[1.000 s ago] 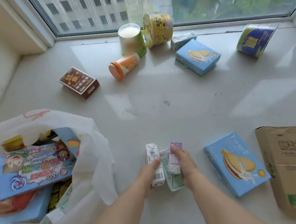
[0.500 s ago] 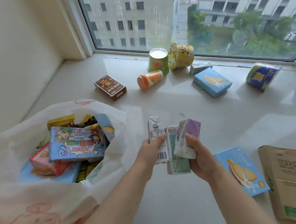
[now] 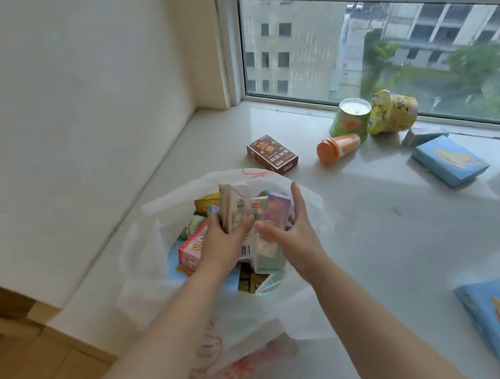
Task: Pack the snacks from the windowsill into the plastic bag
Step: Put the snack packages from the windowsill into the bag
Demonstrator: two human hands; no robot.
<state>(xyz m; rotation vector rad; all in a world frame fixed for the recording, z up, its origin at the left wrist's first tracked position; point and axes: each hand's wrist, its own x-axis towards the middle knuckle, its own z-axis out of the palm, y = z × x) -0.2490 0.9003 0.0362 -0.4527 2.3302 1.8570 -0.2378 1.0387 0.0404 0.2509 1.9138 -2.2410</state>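
A brown box (image 3: 272,154), an orange-capped bottle (image 3: 337,147), two tipped cups (image 3: 351,120) and blue biscuit boxes (image 3: 449,160) are lying scattered on the windowsill (image 3: 376,219), well apart from the white plastic bag (image 3: 144,270), which is sitting open and crowded with packets. Above its mouth, the left hand (image 3: 222,242) is gripping a pale drink carton (image 3: 235,206), fingers curled round it; the right hand (image 3: 290,232) is touching a purple carton (image 3: 276,211) with fingers spread apart.
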